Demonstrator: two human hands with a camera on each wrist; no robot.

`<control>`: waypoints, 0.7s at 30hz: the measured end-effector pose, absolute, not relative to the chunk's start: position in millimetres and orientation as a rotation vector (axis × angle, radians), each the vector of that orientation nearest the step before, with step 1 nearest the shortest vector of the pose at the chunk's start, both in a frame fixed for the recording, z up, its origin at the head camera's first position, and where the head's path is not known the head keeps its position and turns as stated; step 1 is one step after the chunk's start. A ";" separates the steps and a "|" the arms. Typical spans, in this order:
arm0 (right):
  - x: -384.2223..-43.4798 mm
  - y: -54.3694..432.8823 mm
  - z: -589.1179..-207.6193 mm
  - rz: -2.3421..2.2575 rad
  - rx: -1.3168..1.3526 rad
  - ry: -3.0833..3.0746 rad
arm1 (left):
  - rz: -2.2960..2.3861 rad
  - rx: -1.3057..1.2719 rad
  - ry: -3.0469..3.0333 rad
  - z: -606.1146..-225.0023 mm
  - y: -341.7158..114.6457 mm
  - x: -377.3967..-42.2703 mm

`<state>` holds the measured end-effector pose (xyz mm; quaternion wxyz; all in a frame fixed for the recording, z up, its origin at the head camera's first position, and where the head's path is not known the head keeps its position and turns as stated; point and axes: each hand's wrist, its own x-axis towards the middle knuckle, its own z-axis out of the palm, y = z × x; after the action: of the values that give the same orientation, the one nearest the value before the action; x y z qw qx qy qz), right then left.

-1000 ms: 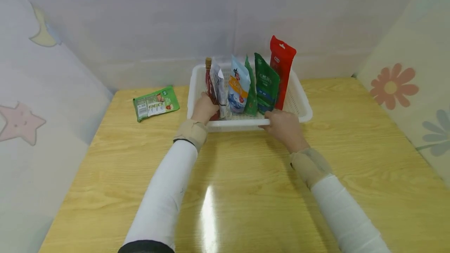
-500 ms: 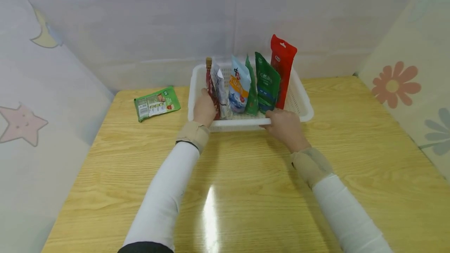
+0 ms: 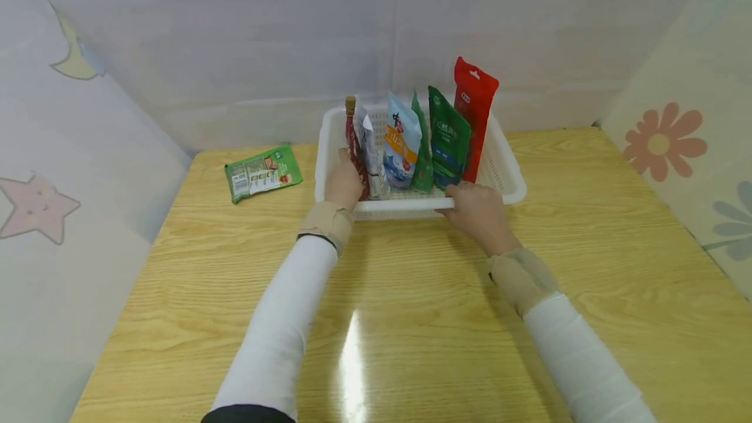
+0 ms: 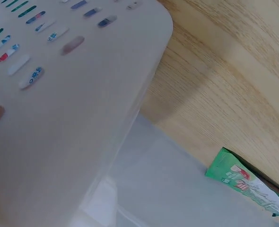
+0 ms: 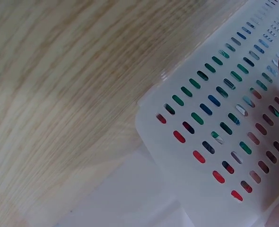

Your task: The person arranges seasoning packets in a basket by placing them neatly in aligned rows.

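A white perforated basket (image 3: 499, 165) stands at the back of the table, also filling much of both wrist views. My left hand (image 3: 343, 183) reaches over its front left rim, lying along a slim red bottle-shaped item (image 3: 356, 152) with a brown cap; I cannot tell whether it grips it, as the fingers are partly hidden. My right hand (image 3: 478, 211) grips the front rim, thumb above it. Upright inside stand a clear-and-white packet (image 3: 371, 155), a light blue and orange pouch (image 3: 402, 145), a green packet (image 3: 422, 155), a dark green pouch (image 3: 449, 136) and a tall red bag (image 3: 473, 109).
A green snack packet (image 3: 263, 173) lies flat on the wooden table (image 3: 411, 318), left of the basket; it also shows in the left wrist view. Behind the basket hangs a white sheet (image 3: 282, 44). Patterned side walls (image 3: 658, 214) flank the table.
My left hand has shifted slightly forward into the basket, and its thumb no longer shows across the red bottle-shaped item. My right hand keeps its grip on the rim.
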<state>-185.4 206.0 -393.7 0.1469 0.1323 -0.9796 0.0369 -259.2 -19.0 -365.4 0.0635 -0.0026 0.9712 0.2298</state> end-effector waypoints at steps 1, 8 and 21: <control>-185.4 206.0 -392.8 0.101 0.382 -2.813 | 0.703 -0.004 2.944 -364.4 -19.0 -258.3; -183.1 204.4 -392.4 0.093 0.393 -2.815 | 0.797 0.043 2.946 -362.5 -22.5 -251.7; -186.9 207.5 -396.0 0.129 0.381 -2.801 | 0.954 0.069 3.060 -352.6 -29.7 -251.5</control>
<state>-186.9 207.5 -396.0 0.1552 0.1331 -0.9778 0.0451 -251.5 -29.7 -352.6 -0.0323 0.0214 0.9540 0.2974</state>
